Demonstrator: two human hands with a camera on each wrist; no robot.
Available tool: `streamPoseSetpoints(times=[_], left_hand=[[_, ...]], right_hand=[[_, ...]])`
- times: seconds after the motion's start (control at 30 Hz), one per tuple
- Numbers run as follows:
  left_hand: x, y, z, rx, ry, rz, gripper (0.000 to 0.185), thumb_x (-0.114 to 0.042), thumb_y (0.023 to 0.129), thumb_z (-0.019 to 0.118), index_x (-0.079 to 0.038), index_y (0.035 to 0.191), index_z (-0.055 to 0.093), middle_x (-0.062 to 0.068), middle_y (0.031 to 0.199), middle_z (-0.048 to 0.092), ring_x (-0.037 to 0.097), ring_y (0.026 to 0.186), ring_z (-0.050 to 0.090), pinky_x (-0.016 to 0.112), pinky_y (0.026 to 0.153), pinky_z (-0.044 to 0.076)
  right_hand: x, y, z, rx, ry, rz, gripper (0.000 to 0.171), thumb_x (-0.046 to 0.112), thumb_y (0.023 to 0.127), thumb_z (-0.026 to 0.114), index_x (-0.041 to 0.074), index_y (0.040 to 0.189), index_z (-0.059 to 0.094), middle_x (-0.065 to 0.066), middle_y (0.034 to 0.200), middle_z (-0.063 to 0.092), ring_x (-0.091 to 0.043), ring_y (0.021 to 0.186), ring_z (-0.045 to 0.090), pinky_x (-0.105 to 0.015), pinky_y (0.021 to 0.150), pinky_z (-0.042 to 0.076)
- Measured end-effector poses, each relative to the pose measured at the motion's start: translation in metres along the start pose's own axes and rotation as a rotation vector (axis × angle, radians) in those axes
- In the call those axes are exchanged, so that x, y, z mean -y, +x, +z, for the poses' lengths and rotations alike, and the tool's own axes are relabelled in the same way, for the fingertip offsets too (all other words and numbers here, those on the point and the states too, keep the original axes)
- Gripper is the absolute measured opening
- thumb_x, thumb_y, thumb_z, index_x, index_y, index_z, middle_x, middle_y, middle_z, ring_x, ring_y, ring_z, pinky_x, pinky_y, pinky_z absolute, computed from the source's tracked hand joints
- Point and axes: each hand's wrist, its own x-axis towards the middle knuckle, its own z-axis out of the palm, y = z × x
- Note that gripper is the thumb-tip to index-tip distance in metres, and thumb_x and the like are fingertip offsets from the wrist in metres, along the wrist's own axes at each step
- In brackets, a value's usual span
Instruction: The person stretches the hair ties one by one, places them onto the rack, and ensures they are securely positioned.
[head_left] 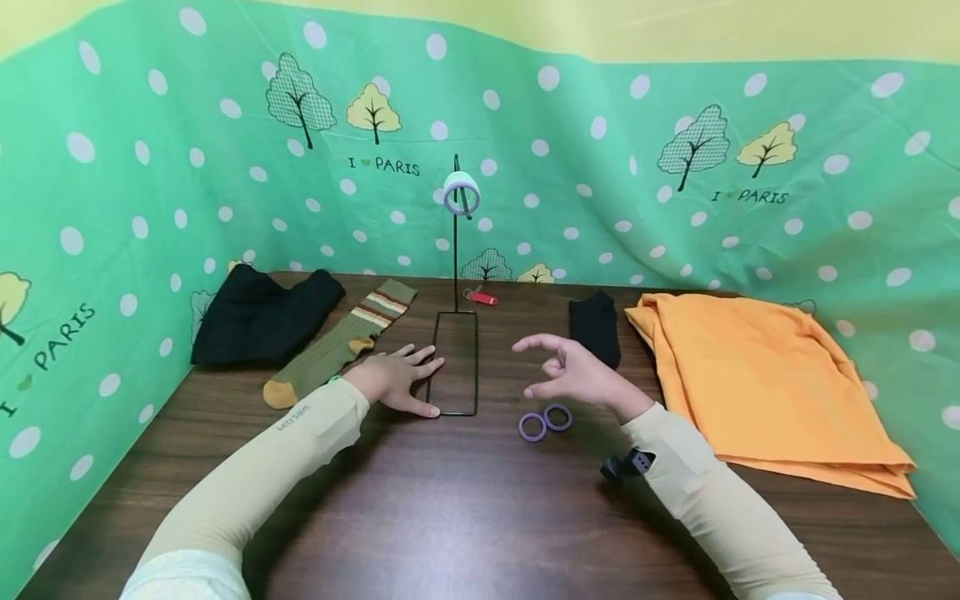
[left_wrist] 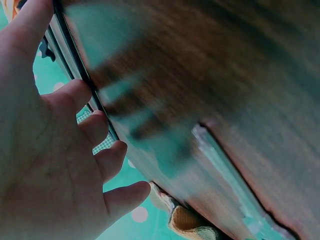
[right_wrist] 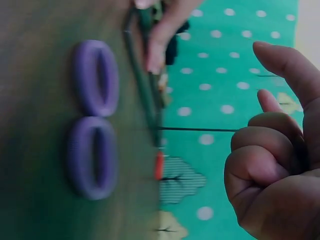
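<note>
Found two purple rings (head_left: 545, 422) flat on the table (head_left: 450, 517), holes up, touching each other, the pair's line running from near-left to far-right. Placed them just right of the near corner of the stand's base (head_left: 476, 367), close but apart from the wire. Saw the same pair in the right wrist view (right_wrist: 94, 116), with the wire frame beyond them.

Noted the right hand (head_left: 573, 371) hovering just above and a little beyond the rings, touching neither. Read its grip as loose and holding nothing: forefinger out toward the stand, thumb below it, the other fingers (right_wrist: 255, 165) curled in. Judged it much the nearer hand, with the rings down and slightly toward the body from its fingertips.

Saw the left hand (head_left: 393, 379) spread flat on the table, fingers straight, thumb and fingertips lying against the left side of the base. Confirmed this in the left wrist view, the fingers (left_wrist: 107, 160) along the black wire, gripping nothing.

Followed the stand's pole (head_left: 455, 250) upright from the far end of the base to a hook bearing a third ring (head_left: 448, 193), well above and beyond the two below.

Left aside a striped sock (head_left: 337, 346), black cloth (head_left: 258, 321), a red tag (head_left: 482, 297), a black sock (head_left: 596, 329) and orange cloth (head_left: 750, 383).
</note>
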Motion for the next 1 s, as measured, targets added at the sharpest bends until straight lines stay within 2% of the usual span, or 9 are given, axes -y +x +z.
streamPoseSetpoints(times=[0.13, 0.27, 0.37, 0.47, 0.6, 0.8, 1.0], left_hand=[[0.001, 0.0, 0.0, -0.003, 0.001, 0.004, 0.096, -0.078, 0.073, 0.046, -0.034, 0.149, 0.007, -0.007, 0.157, -0.001, 0.027, 0.145, 0.003, 0.058, 0.109, 0.017], [0.001, 0.0, 0.001, -0.001, 0.004, 0.011, 0.096, -0.078, 0.073, 0.046, -0.034, 0.149, 0.007, -0.007, 0.157, -0.001, 0.028, 0.144, 0.003, 0.058, 0.109, 0.018], [0.001, 0.0, 0.001, -0.005, 0.006, 0.013, 0.096, -0.078, 0.074, 0.046, -0.033, 0.149, 0.008, -0.006, 0.157, 0.0, 0.028, 0.144, 0.003, 0.058, 0.109, 0.019], [0.0, 0.0, 0.001, -0.004, 0.007, 0.01, 0.095, -0.077, 0.074, 0.047, -0.034, 0.149, 0.008, -0.006, 0.157, 0.0, 0.028, 0.144, 0.003, 0.058, 0.109, 0.018], [-0.001, -0.001, 0.0, -0.005, 0.012, 0.0, 0.096, -0.078, 0.074, 0.046, -0.034, 0.149, 0.007, -0.007, 0.157, -0.001, 0.027, 0.145, 0.003, 0.057, 0.109, 0.019], [-0.001, -0.001, -0.001, -0.004, 0.006, 0.005, 0.096, -0.077, 0.074, 0.047, -0.034, 0.149, 0.008, -0.007, 0.157, 0.0, 0.027, 0.145, 0.003, 0.057, 0.11, 0.018], [0.0, -0.001, 0.001, -0.015, 0.002, 0.013, 0.095, -0.077, 0.074, 0.047, -0.033, 0.149, 0.008, -0.006, 0.157, 0.001, 0.028, 0.144, 0.004, 0.058, 0.109, 0.017]], right_hand=[[-0.017, -0.006, 0.005, 0.111, 0.021, 0.054, 0.062, 0.005, 0.073, 0.076, 0.005, 0.128, 0.047, 0.006, 0.052, 0.019, -0.006, 0.043, 0.022, -0.02, 0.041, 0.026], [-0.03, -0.011, 0.012, 0.215, 0.028, 0.113, 0.062, -0.001, 0.072, 0.073, 0.001, 0.127, 0.045, 0.007, 0.052, 0.023, -0.005, 0.044, 0.025, -0.018, 0.043, 0.028], [-0.035, -0.014, 0.016, 0.26, 0.028, 0.146, 0.061, -0.004, 0.07, 0.073, 0.0, 0.124, 0.046, 0.005, 0.056, 0.034, -0.004, 0.045, 0.028, -0.017, 0.045, 0.032], [-0.038, -0.016, 0.019, 0.273, 0.02, 0.16, 0.058, -0.008, 0.069, 0.072, -0.001, 0.121, 0.047, -0.003, 0.078, 0.048, -0.005, 0.048, 0.031, -0.017, 0.047, 0.034], [-0.041, -0.017, 0.022, 0.264, -0.013, 0.161, 0.054, -0.01, 0.067, 0.07, -0.001, 0.116, 0.05, -0.012, 0.103, 0.05, -0.005, 0.049, 0.035, -0.017, 0.047, 0.035], [-0.043, -0.017, 0.023, 0.254, -0.047, 0.16, 0.045, -0.008, 0.068, 0.07, -0.002, 0.11, 0.054, -0.009, 0.095, 0.055, -0.003, 0.048, 0.038, -0.017, 0.046, 0.034], [-0.043, -0.018, 0.024, 0.245, -0.057, 0.167, 0.038, -0.006, 0.07, 0.07, -0.003, 0.105, 0.056, -0.011, 0.099, 0.054, -0.003, 0.049, 0.04, -0.017, 0.046, 0.034]])
